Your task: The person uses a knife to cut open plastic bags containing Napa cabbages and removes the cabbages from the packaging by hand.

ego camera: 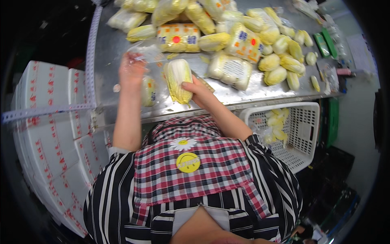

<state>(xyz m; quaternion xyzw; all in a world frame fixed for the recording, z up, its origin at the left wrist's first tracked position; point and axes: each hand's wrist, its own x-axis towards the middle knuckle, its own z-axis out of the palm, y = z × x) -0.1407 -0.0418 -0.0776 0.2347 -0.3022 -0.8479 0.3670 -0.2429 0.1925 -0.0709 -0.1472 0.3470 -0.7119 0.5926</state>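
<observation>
A small napa cabbage is in my right hand, its white base pointing away from me and its yellow leaf tips towards me. My left hand, blurred, grips a clear plastic bag that spreads out to its right. Just right of my left forearm, a wrapped cabbage pack lies on the steel table. Beyond my hands lies a printed bag of cabbages. Another cabbage bag, with a printed panel facing up, rests to the right of the held cabbage.
Loose napa cabbages are heaped on the table's right side, near a green plastic case. Below the table edge stands a white perforated basket holding loose leaves. White printed boxes are stacked at left beside a perforated metal post.
</observation>
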